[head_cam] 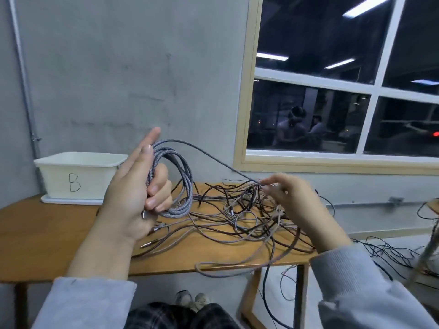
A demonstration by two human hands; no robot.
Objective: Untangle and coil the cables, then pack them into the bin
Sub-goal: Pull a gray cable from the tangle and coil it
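Coil: grey braided cable wound in several loops [177, 184], held up above the wooden tabletop [47, 233], just right of the white plastic bin marked "B" [78, 179].
Left hand [135, 193]: grip closed around one side of the loops, lower fingers curled, index finger straight up; this likely keeps the finished turns from springing apart.
Free run: one taut grey strand [213, 157] slants from the coil's top down to the right hand.
Right hand [292, 198]: fingertips pinch that strand where it enters the tangle, probably to draw it free for the next turn.
Tangle: dark brown, maroon and pale thin cables [237, 217] heaped on the tabletop right of the bin, some trailing over the edge.
Bin: at the far left corner; its contents are not visible.
Progress: first coil apparently unfinished.
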